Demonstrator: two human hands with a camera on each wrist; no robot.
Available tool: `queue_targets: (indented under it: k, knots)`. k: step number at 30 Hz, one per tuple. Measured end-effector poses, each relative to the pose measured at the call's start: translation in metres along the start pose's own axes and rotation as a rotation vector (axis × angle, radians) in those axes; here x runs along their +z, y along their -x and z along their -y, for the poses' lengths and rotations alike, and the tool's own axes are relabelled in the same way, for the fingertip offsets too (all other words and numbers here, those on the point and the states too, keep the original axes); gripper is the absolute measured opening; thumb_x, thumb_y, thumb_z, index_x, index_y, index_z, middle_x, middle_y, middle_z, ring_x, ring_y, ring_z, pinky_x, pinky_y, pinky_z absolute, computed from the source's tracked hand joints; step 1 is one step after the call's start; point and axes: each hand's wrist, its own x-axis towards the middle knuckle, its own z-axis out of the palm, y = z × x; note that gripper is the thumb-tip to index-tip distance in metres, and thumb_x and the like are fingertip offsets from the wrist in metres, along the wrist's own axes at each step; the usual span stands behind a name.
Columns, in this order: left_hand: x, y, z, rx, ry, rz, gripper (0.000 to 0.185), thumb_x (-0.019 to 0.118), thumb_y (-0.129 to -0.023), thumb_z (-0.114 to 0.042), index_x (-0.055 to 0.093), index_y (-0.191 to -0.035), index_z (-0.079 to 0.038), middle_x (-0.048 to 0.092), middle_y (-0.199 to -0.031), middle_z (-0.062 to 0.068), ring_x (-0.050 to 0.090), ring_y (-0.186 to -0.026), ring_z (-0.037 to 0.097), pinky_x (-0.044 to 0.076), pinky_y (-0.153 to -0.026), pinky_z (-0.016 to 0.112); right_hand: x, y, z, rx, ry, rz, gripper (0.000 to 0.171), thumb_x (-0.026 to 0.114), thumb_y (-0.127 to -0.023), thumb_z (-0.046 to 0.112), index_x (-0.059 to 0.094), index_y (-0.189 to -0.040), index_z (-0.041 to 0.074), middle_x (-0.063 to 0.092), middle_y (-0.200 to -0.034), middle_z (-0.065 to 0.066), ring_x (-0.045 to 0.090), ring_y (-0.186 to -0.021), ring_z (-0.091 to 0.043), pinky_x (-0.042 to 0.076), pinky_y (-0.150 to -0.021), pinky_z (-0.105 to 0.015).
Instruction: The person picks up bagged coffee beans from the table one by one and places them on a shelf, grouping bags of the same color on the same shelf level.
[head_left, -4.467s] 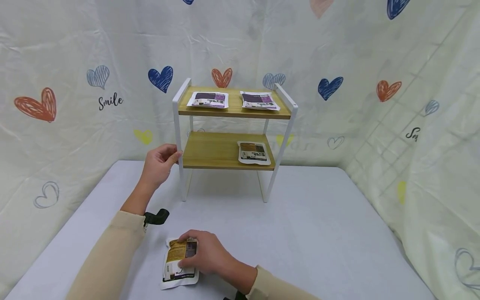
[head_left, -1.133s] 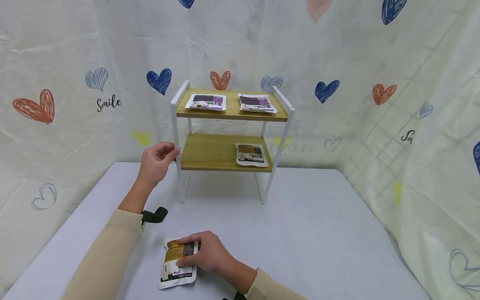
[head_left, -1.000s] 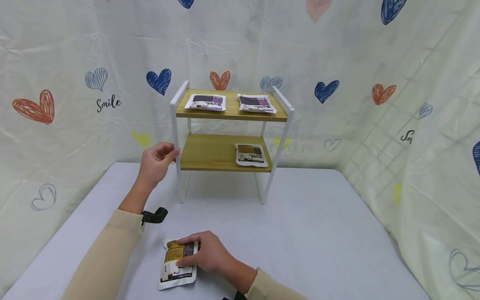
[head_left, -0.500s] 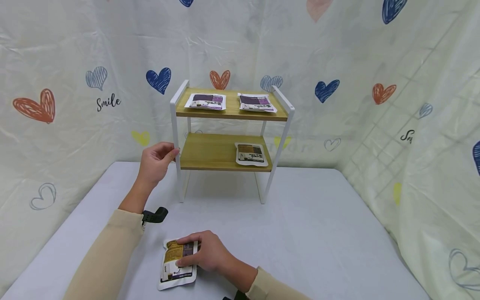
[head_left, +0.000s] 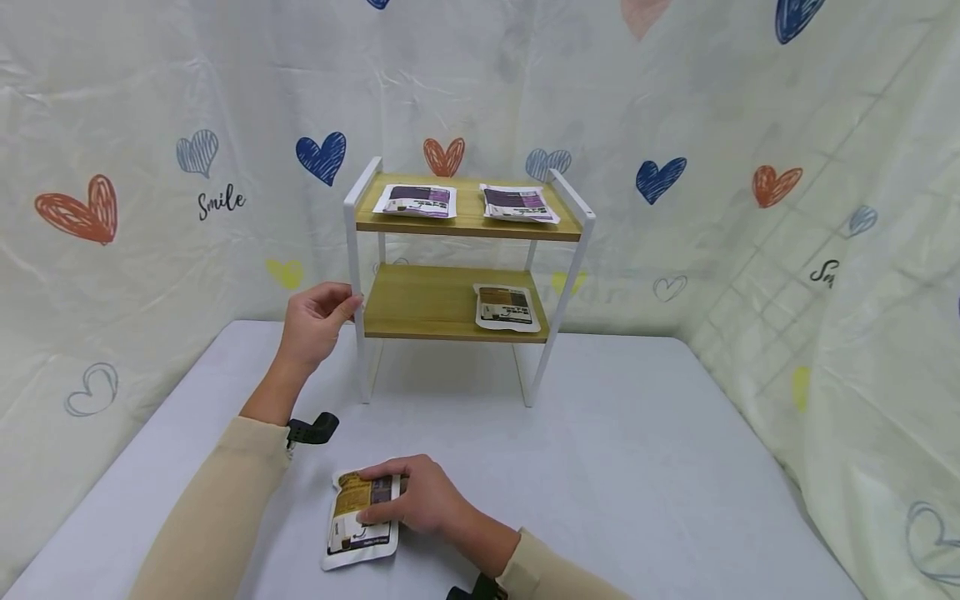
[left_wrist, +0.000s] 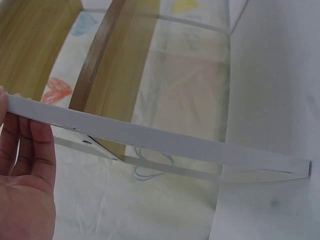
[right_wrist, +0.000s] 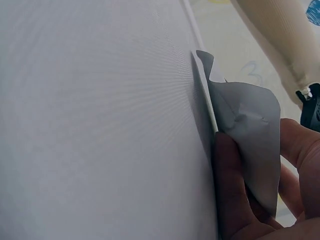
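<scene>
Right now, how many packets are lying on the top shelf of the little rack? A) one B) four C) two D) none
C: two purple-printed packets lie side by side on the top shelf, the left packet and the right packet.

Head view bright and evenly lit, soft diffuse light from above, faint shadows only under the rack [head_left: 465, 275] and beside the right hand [head_left: 420, 504]; focus sharp, wide-angle bend noticeable toward the edges where the heart-print backdrop [head_left: 825, 250] curves. Left wrist view washed out and pale, frame post [left_wrist: 165, 145] near the lens soft, table [left_wrist: 280, 75] nearly blown to white, left hand [left_wrist: 25, 185] cut by the picture edge. Right wrist view dimmer, fine moiré ripple over the tabletop [right_wrist: 100, 125], pouch [right_wrist: 245, 150] grey in shadow, fingers [right_wrist: 235, 195] dark and blurred at close range.
</scene>
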Motion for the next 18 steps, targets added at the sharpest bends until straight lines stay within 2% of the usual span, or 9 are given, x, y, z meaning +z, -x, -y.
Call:
queue_targets:
  k: [18]
  knots:
    - [-0.0009,-0.0002,0.0006,0.001,-0.004,0.006,0.033,0.072,-0.097,-0.029,0.073,-0.113,0.000,0.068,-0.091,-0.011,0.063,-0.080,0.012,0.057,-0.074,0.015,-0.0009,-0.0022,-0.0051,-0.024,-0.064,0.004,0.043,0.093,-0.074,0.023,0.079,-0.110,0.041,0.071,-0.117,0.019,0.058,-0.118,-0.007,0.042,-0.113,-0.049]
